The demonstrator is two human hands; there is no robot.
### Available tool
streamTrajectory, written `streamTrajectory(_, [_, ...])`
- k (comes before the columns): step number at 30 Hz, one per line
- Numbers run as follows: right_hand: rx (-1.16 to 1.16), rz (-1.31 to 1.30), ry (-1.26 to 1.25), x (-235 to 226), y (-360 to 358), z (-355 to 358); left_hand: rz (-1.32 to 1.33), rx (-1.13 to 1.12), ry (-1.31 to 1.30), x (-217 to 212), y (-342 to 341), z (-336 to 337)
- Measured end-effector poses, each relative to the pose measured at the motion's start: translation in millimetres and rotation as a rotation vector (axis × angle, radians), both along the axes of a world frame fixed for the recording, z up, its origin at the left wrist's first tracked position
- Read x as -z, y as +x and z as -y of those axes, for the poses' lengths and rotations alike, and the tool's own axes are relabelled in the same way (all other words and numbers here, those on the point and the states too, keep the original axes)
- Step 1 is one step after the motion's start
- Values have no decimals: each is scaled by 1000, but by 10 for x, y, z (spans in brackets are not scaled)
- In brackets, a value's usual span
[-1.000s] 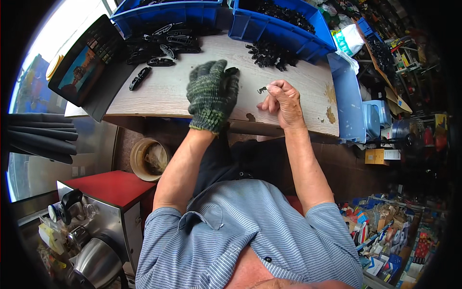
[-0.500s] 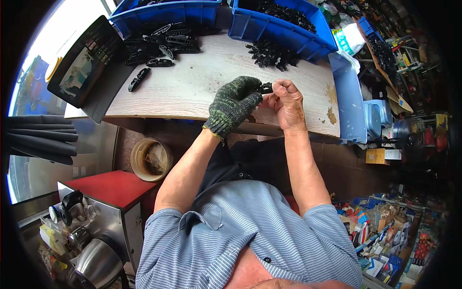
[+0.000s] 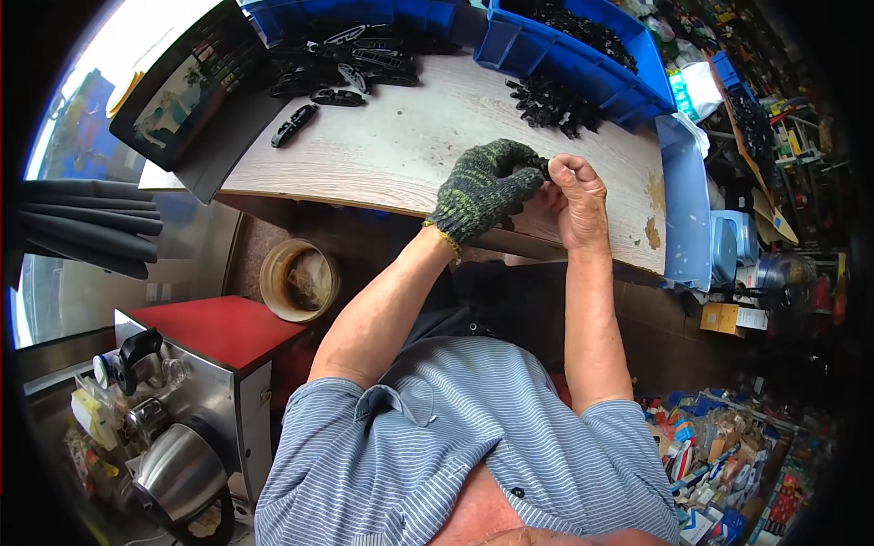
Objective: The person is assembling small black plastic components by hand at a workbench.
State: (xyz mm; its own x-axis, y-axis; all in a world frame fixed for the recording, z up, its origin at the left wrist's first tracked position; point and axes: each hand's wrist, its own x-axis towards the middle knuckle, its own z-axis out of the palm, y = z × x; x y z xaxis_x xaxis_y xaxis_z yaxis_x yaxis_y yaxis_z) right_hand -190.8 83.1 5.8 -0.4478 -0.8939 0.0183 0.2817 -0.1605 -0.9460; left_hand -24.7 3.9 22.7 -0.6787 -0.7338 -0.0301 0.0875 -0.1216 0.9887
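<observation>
Left hand (image 3: 487, 187) (gloved) grips a black part (image 3: 543, 166) over the table (image 3: 428, 123); right hand (image 3: 581, 196) pinches closed at its end, hold unclear. This one looks unfinished; bits (image 3: 553, 109) and long pieces (image 3: 337, 96) lie beyond.

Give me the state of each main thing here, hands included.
Left hand, gloved, closed around a black piece
Right hand, bare, pinched beside that piece
Screen, lit
Upper-right blue bin, open-topped, holding small black parts
Black casings, heaped loose
Bucket, open, something inside
Tabletop, worn in patches at right
</observation>
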Motion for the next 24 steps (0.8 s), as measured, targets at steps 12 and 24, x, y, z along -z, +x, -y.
streamTrajectory(12, [-6,-28,81,-103,77,38,62,-160,-140,74,-75,13])
streamTrajectory(24, [-63,-305,194,-202,147,34,-109,-196,78,87,-34,-58])
